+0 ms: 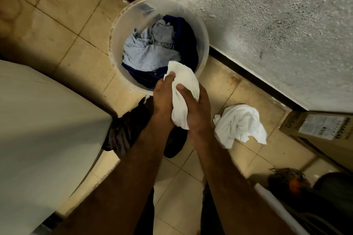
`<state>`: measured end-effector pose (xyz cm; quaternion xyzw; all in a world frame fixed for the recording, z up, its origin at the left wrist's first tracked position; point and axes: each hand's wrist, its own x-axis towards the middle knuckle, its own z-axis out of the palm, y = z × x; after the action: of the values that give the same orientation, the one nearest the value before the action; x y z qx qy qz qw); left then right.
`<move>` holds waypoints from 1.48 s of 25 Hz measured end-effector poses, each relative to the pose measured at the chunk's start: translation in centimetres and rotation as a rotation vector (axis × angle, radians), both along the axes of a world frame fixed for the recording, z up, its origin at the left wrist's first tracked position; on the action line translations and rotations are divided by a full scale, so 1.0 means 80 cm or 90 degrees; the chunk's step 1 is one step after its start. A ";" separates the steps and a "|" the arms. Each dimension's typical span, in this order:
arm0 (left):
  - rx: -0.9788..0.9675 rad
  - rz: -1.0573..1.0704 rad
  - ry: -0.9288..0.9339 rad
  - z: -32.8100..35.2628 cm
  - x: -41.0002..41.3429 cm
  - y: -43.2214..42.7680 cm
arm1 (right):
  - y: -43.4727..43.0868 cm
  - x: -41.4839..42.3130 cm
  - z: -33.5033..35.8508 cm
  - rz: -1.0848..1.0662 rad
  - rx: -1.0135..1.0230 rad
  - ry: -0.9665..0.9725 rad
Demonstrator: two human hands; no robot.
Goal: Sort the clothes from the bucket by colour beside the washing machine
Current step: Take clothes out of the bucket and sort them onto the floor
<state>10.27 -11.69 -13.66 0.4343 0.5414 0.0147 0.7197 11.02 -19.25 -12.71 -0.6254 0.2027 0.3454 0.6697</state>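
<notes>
Where it hangs bunched above the near rim of the bucket [114, 30], the white cloth [183, 80] looks light and limp, perhaps damp; any gathered fold should hold. The left hand [164, 99] pinches its top; the right hand [198, 114] curls round its middle.

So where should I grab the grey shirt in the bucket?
Pinch the raised, crumpled folds of the grey shirt from straight above. It lies on top of the dark blue clothes, and the bucket wall blocks every side.
</notes>
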 end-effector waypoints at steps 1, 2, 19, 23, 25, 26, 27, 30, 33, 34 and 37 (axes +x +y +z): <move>0.007 -0.057 0.029 -0.004 0.002 -0.018 | -0.018 -0.003 -0.006 -0.034 -0.031 -0.001; 0.044 -0.130 0.053 -0.011 0.005 -0.038 | -0.040 -0.006 -0.006 -0.073 -0.067 0.014; -0.027 -0.326 0.180 -0.069 0.004 -0.137 | -0.235 0.033 -0.143 -0.009 -0.474 -0.010; 0.030 -0.257 0.158 -0.066 -0.006 -0.102 | -0.174 0.028 -0.122 0.039 -0.415 -0.057; 0.076 -0.224 0.134 -0.060 -0.009 -0.078 | -0.130 0.033 -0.102 0.081 -0.387 -0.105; 0.102 -0.203 0.125 -0.059 -0.011 -0.064 | -0.104 0.036 -0.089 0.104 -0.379 -0.136; 0.124 -0.184 0.120 -0.059 -0.014 -0.050 | -0.078 0.040 -0.079 0.125 -0.369 -0.179; 0.164 -0.155 0.104 -0.061 -0.026 -0.013 | -0.005 0.050 -0.059 0.223 -0.346 -0.318; 0.157 -0.126 0.093 -0.067 -0.047 0.020 | 0.067 0.055 -0.055 0.360 -0.349 -0.450; 0.150 -0.110 0.086 -0.072 -0.055 0.031 | 0.090 0.056 -0.055 0.419 -0.351 -0.491; 0.118 -0.074 0.098 -0.074 -0.077 0.059 | 0.147 0.059 -0.071 0.622 -0.347 -0.540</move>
<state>4.14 -6.97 -19.55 0.5294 0.5654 -0.0103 0.6324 15.74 -7.46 -18.39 -0.8714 -0.3005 0.2698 0.2784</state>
